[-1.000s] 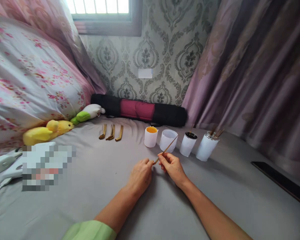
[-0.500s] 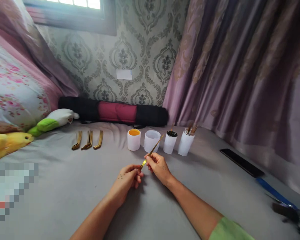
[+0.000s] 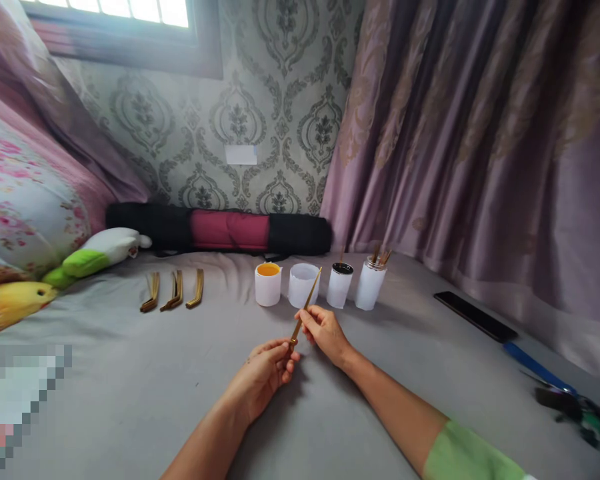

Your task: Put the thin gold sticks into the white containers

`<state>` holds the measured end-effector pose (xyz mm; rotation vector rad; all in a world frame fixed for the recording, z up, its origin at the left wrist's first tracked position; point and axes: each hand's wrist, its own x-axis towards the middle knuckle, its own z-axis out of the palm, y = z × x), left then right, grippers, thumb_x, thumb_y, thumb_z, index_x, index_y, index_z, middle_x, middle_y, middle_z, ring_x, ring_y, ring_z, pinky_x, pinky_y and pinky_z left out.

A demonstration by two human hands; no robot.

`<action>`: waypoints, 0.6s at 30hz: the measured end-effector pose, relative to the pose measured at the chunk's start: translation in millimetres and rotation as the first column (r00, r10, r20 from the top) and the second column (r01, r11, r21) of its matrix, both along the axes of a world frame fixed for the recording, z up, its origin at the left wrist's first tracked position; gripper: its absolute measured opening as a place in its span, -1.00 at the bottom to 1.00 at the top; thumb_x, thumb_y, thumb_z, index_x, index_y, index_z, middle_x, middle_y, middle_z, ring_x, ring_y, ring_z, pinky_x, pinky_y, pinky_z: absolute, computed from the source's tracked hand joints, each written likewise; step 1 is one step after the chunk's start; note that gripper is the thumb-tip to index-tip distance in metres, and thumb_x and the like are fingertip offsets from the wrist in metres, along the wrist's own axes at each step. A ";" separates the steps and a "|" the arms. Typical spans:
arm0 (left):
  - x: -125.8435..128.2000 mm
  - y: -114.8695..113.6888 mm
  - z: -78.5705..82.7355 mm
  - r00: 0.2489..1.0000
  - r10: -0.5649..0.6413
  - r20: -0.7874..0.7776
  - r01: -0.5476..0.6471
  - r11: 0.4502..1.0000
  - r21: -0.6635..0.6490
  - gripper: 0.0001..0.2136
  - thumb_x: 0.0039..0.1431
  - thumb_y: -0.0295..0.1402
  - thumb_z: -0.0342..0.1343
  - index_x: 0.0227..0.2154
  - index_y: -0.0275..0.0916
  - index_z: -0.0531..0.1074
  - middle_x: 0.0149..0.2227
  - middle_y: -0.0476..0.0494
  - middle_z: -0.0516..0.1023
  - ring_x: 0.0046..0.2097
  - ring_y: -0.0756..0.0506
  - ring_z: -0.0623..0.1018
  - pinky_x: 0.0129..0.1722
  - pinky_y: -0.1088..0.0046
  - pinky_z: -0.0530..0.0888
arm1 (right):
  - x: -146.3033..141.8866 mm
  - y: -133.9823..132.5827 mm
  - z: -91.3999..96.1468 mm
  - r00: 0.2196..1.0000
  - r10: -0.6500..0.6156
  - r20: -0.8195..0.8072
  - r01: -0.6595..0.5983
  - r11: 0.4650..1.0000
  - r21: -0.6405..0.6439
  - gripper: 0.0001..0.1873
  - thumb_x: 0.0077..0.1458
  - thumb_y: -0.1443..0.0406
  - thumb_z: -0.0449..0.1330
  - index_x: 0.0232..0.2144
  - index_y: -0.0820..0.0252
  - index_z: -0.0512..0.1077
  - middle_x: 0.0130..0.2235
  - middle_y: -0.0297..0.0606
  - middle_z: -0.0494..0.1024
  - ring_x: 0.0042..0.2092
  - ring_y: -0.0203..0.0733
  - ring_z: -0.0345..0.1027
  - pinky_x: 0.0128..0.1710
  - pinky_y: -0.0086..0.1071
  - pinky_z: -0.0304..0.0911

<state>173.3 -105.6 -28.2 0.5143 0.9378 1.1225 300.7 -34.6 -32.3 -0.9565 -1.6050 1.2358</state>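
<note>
The left hand (image 3: 266, 373) grasps the lower end of a thin golden strip (image 3: 312, 291), and the right hand (image 3: 327, 333) pinches it higher, between thumb and fingers. The strip is tilted, over the middle of the grey sheet (image 3: 130, 400). Toward the sheet's far edge stand in one row an orange-filled cup (image 3: 268, 290), a pale cup (image 3: 299, 288), a dark-filled cup (image 3: 339, 292) and a jar (image 3: 369, 289) with brown sticks (image 3: 376, 255). Near the far left corner lie three golden bundles (image 3: 178, 293).
</note>
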 end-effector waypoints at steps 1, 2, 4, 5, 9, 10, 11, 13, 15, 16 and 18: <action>-0.5 0.2 -1.0 1.000 -0.002 0.004 0.002 1.000 -0.002 -0.89 0.04 -0.55 -0.03 -0.34 -0.41 0.32 -0.53 -0.14 0.43 -0.59 0.10 0.37 -0.63 0.64 0.30 | 0.6 1.0 1.3 1.000 -0.010 -0.007 0.010 1.000 0.006 -0.68 -0.01 0.10 0.02 -0.45 0.26 0.34 -0.63 -0.44 0.24 -0.65 -0.46 0.05 -0.67 -0.53 0.01; -1.0 0.3 -1.9 1.000 -0.004 0.006 0.004 1.000 -0.004 -0.90 0.04 -0.55 -0.03 -0.34 -0.40 0.32 -0.53 -0.14 0.43 -0.60 0.10 0.37 -0.63 0.64 0.30 | 1.4 2.2 2.8 1.000 -0.023 -0.016 0.023 1.000 0.014 -0.69 0.00 0.10 0.02 -0.45 0.25 0.34 -0.63 -0.44 0.24 -0.65 -0.46 0.05 -0.67 -0.53 0.01; -1.9 0.6 -2.8 1.000 -0.012 0.008 0.012 1.000 -0.012 -0.90 0.05 -0.55 -0.03 -0.34 -0.40 0.31 -0.54 -0.13 0.43 -0.60 0.10 0.37 -0.64 0.64 0.30 | 3.8 4.9 6.8 0.998 -0.047 -0.035 0.048 0.998 0.029 -0.69 0.00 0.10 0.02 -0.45 0.25 0.34 -0.63 -0.45 0.24 -0.65 -0.46 0.05 -0.67 -0.53 0.01; -2.2 0.6 -2.8 1.000 -0.016 0.005 0.016 1.000 -0.013 -0.91 0.05 -0.54 -0.03 -0.35 -0.40 0.31 -0.54 -0.13 0.43 -0.60 0.10 0.37 -0.64 0.64 0.30 | 5.3 6.3 9.3 0.997 -0.057 -0.044 0.059 0.998 0.036 -0.68 -0.01 0.09 0.02 -0.44 0.25 0.34 -0.63 -0.45 0.24 -0.65 -0.46 0.05 -0.66 -0.53 0.01; -2.3 -0.4 -0.8 1.000 -0.021 -0.003 0.021 1.000 -0.003 -0.92 0.04 -0.55 -0.02 -0.36 -0.40 0.31 -0.55 -0.13 0.42 -0.61 0.10 0.37 -0.65 0.64 0.29 | 13.3 12.9 22.1 0.995 -0.084 -0.055 0.088 0.995 0.057 -0.68 -0.04 0.08 0.05 -0.45 0.25 0.34 -0.61 -0.43 0.27 -0.64 -0.46 0.07 -0.66 -0.53 0.02; -2.2 -0.8 -0.2 1.000 -0.018 -0.003 0.018 1.000 -0.005 -0.92 0.03 -0.55 -0.02 -0.37 -0.40 0.32 -0.55 -0.13 0.42 -0.61 0.10 0.37 -0.65 0.64 0.29 | 15.6 14.8 26.0 0.994 -0.093 -0.059 0.096 0.994 0.059 -0.67 -0.04 0.07 0.05 -0.44 0.25 0.34 -0.61 -0.43 0.28 -0.64 -0.46 0.07 -0.66 -0.53 0.02; -2.3 -1.1 0.3 1.000 -0.016 -0.003 0.016 1.000 -0.011 -0.93 0.03 -0.55 -0.01 -0.38 -0.40 0.32 -0.55 -0.13 0.42 -0.60 0.10 0.37 -0.64 0.64 0.30 | 18.0 16.8 30.1 0.993 -0.101 -0.065 0.105 0.993 0.057 -0.67 -0.05 0.07 0.06 -0.44 0.25 0.35 -0.61 -0.43 0.28 -0.64 -0.46 0.07 -0.67 -0.53 0.02; -2.5 -1.7 0.8 1.000 -0.011 -0.006 0.011 1.000 -0.024 -0.93 0.02 -0.55 0.00 -0.38 -0.39 0.32 -0.55 -0.12 0.42 -0.60 0.10 0.38 -0.64 0.64 0.30 | 22.8 20.7 38.6 0.989 -0.122 -0.086 0.127 0.991 0.048 -0.66 -0.06 0.06 0.06 -0.43 0.25 0.35 -0.60 -0.42 0.30 -0.64 -0.46 0.08 -0.68 -0.54 0.03; -3.1 -1.9 0.4 1.000 -0.012 -0.002 0.012 1.000 -0.024 -0.93 0.02 -0.55 0.00 -0.38 -0.39 0.31 -0.55 -0.12 0.43 -0.60 0.09 0.38 -0.63 0.63 0.31 | 27.5 24.2 46.8 0.983 -0.150 -0.106 0.154 0.987 0.034 -0.65 -0.06 0.06 0.07 -0.44 0.26 0.35 -0.60 -0.41 0.31 -0.64 -0.46 0.09 -0.68 -0.54 0.04; -3.6 -1.9 -0.1 1.000 -0.014 0.003 0.014 1.000 -0.021 -0.93 0.02 -0.55 0.00 -0.39 -0.38 0.31 -0.55 -0.13 0.43 -0.60 0.09 0.38 -0.63 0.63 0.31 | 29.7 25.6 50.3 0.979 -0.169 -0.113 0.172 0.985 0.026 -0.65 -0.07 0.05 0.07 -0.45 0.26 0.35 -0.60 -0.40 0.32 -0.65 -0.46 0.09 -0.69 -0.55 0.03; -4.5 -1.6 -1.2 1.000 -0.014 0.011 0.014 1.000 -0.015 -0.94 0.02 -0.55 0.00 -0.39 -0.38 0.30 -0.56 -0.13 0.43 -0.60 0.09 0.39 -0.63 0.63 0.32 | 33.8 27.5 55.7 0.972 -0.206 -0.114 0.208 0.978 0.010 -0.65 -0.09 0.06 0.09 -0.47 0.26 0.35 -0.60 -0.40 0.33 -0.65 -0.47 0.09 -0.71 -0.55 0.01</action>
